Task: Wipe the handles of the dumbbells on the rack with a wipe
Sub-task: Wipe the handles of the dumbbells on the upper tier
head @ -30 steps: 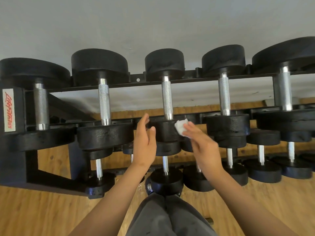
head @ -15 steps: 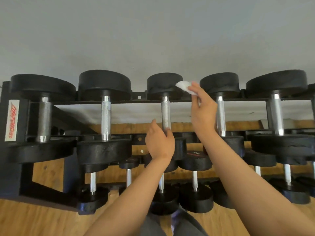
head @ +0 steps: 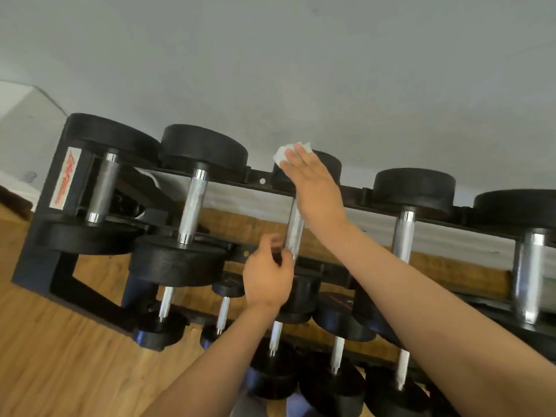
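Observation:
A black rack (head: 36,254) carries several black dumbbells with metal handles on its top row. My left hand (head: 267,275) grips the near end of the third dumbbell's handle (head: 294,227), fingers curled round it. My right hand (head: 314,182) reaches over that dumbbell's far head (head: 332,168). It holds a crumpled white wipe (head: 284,153) under its fingertips at the head's top left edge. The thumb is hidden.
Neighbouring handles stand to the left (head: 195,206) and right (head: 404,236) of the one I hold. Smaller dumbbells (head: 224,314) fill the lower row. A grey wall rises behind the rack. A wooden floor (head: 60,356) lies below it.
My right hand has carried the wipe up from the near head to the far head of the third dumbbell. My left hand has closed on that handle's near end. The view has tilted.

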The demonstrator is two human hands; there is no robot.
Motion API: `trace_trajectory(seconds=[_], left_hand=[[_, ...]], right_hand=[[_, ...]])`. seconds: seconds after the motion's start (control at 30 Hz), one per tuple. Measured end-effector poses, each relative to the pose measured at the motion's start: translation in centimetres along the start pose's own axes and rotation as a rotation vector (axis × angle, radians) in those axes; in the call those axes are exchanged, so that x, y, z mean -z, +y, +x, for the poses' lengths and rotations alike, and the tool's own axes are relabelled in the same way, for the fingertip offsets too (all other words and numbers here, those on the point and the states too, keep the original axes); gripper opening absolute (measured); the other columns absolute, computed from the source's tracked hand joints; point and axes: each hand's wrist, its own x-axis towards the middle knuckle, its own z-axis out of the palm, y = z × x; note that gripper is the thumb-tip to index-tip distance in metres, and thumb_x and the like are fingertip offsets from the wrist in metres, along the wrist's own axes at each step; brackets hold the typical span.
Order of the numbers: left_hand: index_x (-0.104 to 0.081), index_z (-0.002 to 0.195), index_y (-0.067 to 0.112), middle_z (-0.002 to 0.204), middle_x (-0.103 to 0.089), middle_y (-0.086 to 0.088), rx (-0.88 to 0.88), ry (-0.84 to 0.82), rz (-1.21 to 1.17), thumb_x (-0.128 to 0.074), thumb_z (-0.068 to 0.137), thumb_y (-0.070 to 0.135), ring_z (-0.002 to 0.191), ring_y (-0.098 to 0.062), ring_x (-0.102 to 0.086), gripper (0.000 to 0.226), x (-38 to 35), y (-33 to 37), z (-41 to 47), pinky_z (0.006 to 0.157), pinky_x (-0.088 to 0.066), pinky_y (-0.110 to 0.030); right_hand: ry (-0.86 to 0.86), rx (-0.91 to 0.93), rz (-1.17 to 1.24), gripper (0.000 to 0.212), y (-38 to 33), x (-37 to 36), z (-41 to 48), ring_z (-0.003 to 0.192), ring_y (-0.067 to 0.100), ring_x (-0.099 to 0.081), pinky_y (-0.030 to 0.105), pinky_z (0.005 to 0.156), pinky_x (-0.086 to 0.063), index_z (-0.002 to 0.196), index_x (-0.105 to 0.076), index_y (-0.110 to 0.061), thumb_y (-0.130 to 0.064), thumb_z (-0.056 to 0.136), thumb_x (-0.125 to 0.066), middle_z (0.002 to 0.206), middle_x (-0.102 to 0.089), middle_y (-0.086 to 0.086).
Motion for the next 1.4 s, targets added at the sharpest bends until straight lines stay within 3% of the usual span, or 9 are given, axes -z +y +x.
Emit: trace_trajectory(seconds=[0.17,0.27,0.4,0.5,0.63,0.9,1.03,1.17,1.4], left_hand=[[-0.058,0.120,0.023,0.106,-0.065,0.016,0.028,0.016,-0.015,-0.053,0.096,0.021,0.099,-0.005,-0.062,0.025,-0.1,0.3,-0.1,0.089,-0.053,-0.031],[-0.057,0.118,0.025,0.107,-0.066,0.016,0.033,0.068,-0.039,-0.054,0.095,0.024,0.089,-0.011,-0.064,0.023,-0.1,0.1,0.0,0.082,-0.054,-0.035],[-0.055,0.113,0.027,0.106,-0.061,0.011,0.043,0.162,0.023,-0.054,0.092,0.031,0.094,-0.012,-0.055,0.022,-0.6,-0.3,0.0,0.087,-0.048,-0.038],[-0.053,0.114,0.027,0.104,-0.058,0.010,0.070,0.151,0.011,-0.053,0.092,0.033,0.096,-0.014,-0.055,0.022,-0.6,-0.3,0.0,0.085,-0.046,-0.035],[-0.054,0.114,0.024,0.095,-0.053,0.009,0.065,0.130,0.029,-0.052,0.094,0.032,0.090,-0.018,-0.056,0.021,-0.5,-0.1,0.0,0.082,-0.047,-0.039],[-0.056,0.108,0.026,0.087,-0.061,0.007,0.040,0.144,0.024,-0.053,0.094,0.030,0.080,-0.013,-0.053,0.014,-0.6,-0.7,0.1,0.080,-0.043,-0.033],[-0.058,0.107,0.025,0.087,-0.061,0.008,0.041,0.140,0.003,-0.053,0.094,0.028,0.081,-0.012,-0.051,0.013,-0.5,-0.6,-0.1,0.083,-0.043,-0.034],[-0.058,0.090,0.024,0.078,-0.058,0.010,0.007,0.109,0.008,-0.053,0.094,0.022,0.076,-0.010,-0.052,0.007,-0.1,-0.4,-0.2,0.084,-0.045,-0.034],[-0.056,0.083,0.025,0.071,-0.051,0.015,0.004,0.112,0.001,-0.051,0.095,0.020,0.073,-0.010,-0.051,0.014,-0.1,-0.5,0.0,0.082,-0.047,-0.036]], right_hand=[[-0.053,0.231,0.022,0.063,1.8,0.1,0.4,0.135,0.031,-0.046,0.043,0.115,-0.029,0.130,-0.059,-0.002,0.019,0.071,-0.062,0.139,-0.055,0.012],[-0.090,0.367,0.083,0.054,4.3,1.7,-0.4,0.139,0.027,-0.040,0.029,0.122,-0.015,0.136,-0.054,-0.005,0.006,0.085,-0.040,0.145,-0.049,0.010],[-0.209,0.432,-0.063,0.050,4.8,2.7,-0.2,0.144,0.024,-0.031,0.032,0.122,-0.010,0.142,-0.046,-0.009,-0.028,0.096,-0.046,0.151,-0.043,0.008],[-0.300,0.490,-0.168,0.049,2.9,2.2,2.7,0.135,0.031,-0.045,0.041,0.118,-0.021,0.132,-0.056,-0.003,-0.032,0.093,-0.058,0.138,-0.056,0.015],[-0.507,0.497,-0.385,0.047,0.5,1.3,5.3,0.133,0.029,-0.043,0.040,0.121,-0.013,0.125,-0.061,-0.005,-0.040,0.100,-0.041,0.128,-0.060,0.011],[-0.268,0.556,-0.192,0.054,4.3,3.1,2.8,0.136,0.029,-0.044,0.041,0.118,-0.023,0.134,-0.056,-0.005,-0.042,0.096,-0.044,0.139,-0.055,0.012],[-0.332,0.571,-0.408,0.035,1.1,0.2,4.7,0.121,0.028,-0.055,0.041,0.115,-0.029,0.114,-0.068,-0.010,-0.036,0.093,-0.056,0.116,-0.067,0.008],[-0.170,0.608,-0.393,0.013,1.0,-1.5,5.1,0.094,0.020,-0.067,0.034,0.106,-0.042,0.080,-0.076,-0.018,-0.018,0.069,-0.083,0.082,-0.072,-0.003],[0.082,0.540,0.035,0.026,3.7,0.4,2.1,0.113,0.026,-0.065,0.044,0.106,-0.044,0.105,-0.074,-0.006,0.001,0.080,-0.070,0.113,-0.072,0.009]])
